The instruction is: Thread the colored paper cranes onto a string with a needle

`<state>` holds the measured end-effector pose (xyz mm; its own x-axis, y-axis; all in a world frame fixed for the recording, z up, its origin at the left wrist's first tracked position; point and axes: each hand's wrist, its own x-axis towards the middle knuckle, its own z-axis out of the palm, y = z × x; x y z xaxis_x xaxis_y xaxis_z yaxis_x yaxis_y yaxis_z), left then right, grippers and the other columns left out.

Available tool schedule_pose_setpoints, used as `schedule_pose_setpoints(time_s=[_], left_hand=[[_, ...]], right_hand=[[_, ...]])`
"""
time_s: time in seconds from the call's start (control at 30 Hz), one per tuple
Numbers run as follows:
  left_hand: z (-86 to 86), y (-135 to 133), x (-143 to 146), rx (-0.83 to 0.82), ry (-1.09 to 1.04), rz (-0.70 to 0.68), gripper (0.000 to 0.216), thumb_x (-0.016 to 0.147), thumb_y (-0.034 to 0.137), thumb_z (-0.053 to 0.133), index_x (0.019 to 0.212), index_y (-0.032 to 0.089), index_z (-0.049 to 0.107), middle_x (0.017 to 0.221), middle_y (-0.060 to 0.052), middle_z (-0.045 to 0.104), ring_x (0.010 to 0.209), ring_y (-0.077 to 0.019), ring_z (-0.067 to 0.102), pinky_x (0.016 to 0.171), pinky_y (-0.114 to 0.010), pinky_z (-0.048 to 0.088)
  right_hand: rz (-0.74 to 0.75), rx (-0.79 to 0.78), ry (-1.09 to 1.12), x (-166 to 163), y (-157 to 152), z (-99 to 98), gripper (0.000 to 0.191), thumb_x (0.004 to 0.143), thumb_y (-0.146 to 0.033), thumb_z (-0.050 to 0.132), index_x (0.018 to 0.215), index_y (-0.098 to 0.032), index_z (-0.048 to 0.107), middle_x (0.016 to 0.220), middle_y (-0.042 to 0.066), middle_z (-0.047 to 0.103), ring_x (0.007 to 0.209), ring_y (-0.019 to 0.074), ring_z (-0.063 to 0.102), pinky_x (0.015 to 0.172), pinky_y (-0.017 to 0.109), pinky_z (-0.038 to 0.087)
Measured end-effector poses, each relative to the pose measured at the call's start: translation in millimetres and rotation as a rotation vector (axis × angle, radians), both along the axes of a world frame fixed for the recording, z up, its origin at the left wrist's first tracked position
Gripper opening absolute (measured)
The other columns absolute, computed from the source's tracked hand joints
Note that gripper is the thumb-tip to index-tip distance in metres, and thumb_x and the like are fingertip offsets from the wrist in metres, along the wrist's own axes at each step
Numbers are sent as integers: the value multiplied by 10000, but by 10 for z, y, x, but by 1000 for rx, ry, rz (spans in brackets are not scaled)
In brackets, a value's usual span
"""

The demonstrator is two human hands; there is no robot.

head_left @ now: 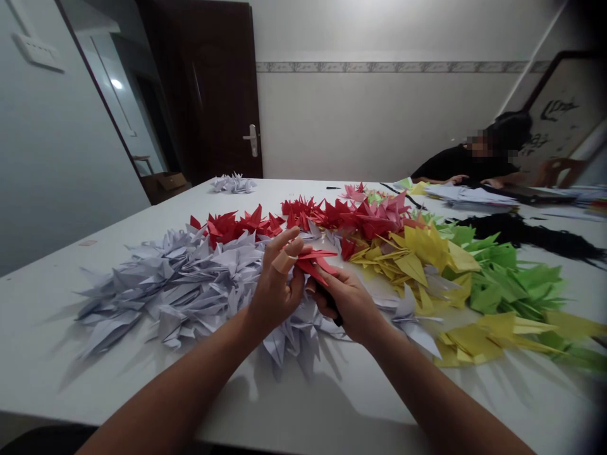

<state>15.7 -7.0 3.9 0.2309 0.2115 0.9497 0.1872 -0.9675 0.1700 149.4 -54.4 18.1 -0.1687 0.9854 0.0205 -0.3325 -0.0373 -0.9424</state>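
Observation:
Between my two hands, above the heaps, is a red origami crane [322, 268] with long pointed folds. My left hand [277, 284] is closed, thumb and fingers pinching the crane's left side; a tan band wraps one finger. From the right, my right hand [351, 300] grips the same crane, and a black-handled tool [337, 316] pokes out below the palm. The rest of that tool is hidden. White folded paper cranes [203, 284] lie piled left of and beneath my hands. Red cranes [313, 215] are heaped just beyond them.
Yellow cranes [422, 253] and green cranes [516, 275] spread along the right of the white table [142, 392]. A small white pile [233, 184] sits far left. Black cords [526, 234] and paper stacks [474, 196] lie near another person [469, 158], seated at the far right.

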Motion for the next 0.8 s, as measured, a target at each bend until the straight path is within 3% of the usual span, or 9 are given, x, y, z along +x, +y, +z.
schedule_pose_setpoints(time_s=[0.43, 0.6, 0.7, 0.8], left_hand=[[3, 6, 11, 0, 16, 16, 707, 816, -10, 468, 1385, 341, 239, 1341, -120, 375, 1243, -264, 423, 908, -422, 519], [-13, 13, 16, -8, 17, 15, 676, 825, 11, 477, 1379, 327, 252, 1354, -121, 370, 1239, -252, 432, 931, -417, 502], [27, -8, 12, 4, 21, 38, 616, 829, 28, 481, 1359, 287, 305, 1333, -128, 407, 1237, -245, 431, 941, -414, 490], [79, -51, 3, 24, 56, 71, 489, 822, 25, 481, 1264, 232, 452, 1189, -111, 548, 1138, -211, 515, 938, -387, 481]], right_hand=[[13, -28, 34, 12, 5, 34, 337, 630, -434, 702, 606, -152, 519, 508, -54, 468, 372, 20, 304, 323, 153, 156], [19, -22, 20, 24, 19, 29, 343, 641, -438, 691, 585, -154, 507, 456, -73, 422, 348, 14, 273, 325, 157, 146], [11, -13, 9, 29, 30, 14, 355, 644, -448, 690, 578, -157, 498, 458, -72, 428, 341, 13, 276, 324, 158, 143], [1, -3, 14, 29, 36, -4, 368, 636, -456, 701, 578, -158, 492, 481, -66, 443, 349, 12, 283, 322, 154, 146]])
